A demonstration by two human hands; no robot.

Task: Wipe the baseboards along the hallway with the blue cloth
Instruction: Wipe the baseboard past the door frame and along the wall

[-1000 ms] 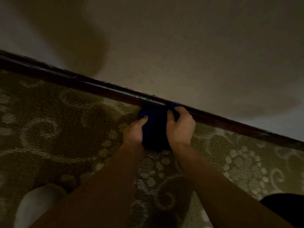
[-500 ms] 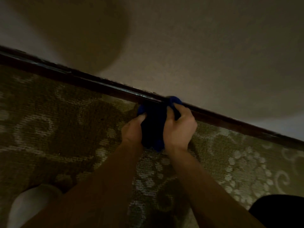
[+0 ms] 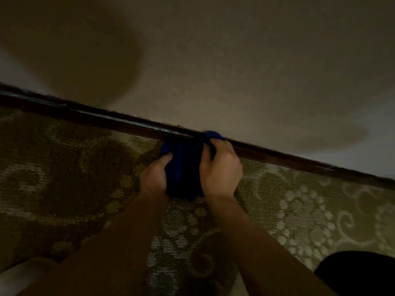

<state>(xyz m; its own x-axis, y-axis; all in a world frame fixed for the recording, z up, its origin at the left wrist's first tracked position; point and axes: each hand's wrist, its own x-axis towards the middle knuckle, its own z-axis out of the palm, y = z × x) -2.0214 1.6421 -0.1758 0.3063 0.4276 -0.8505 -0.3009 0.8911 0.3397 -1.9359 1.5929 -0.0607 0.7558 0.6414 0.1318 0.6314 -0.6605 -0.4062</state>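
Both hands grip the bunched blue cloth (image 3: pixel 183 167): left hand (image 3: pixel 154 178), right hand (image 3: pixel 221 169). Its long axis runs near-to-far, far end pressed on the dark baseboard (image 3: pixel 96 117).

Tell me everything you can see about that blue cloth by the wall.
The blue cloth is deep blue, soft-looking fabric, bunched into a dark lump rather than spread flat. It sits on the patterned carpet against the dark baseboard, its top corner poking over the baseboard's upper edge. The left hand and right hand grip it from either side.
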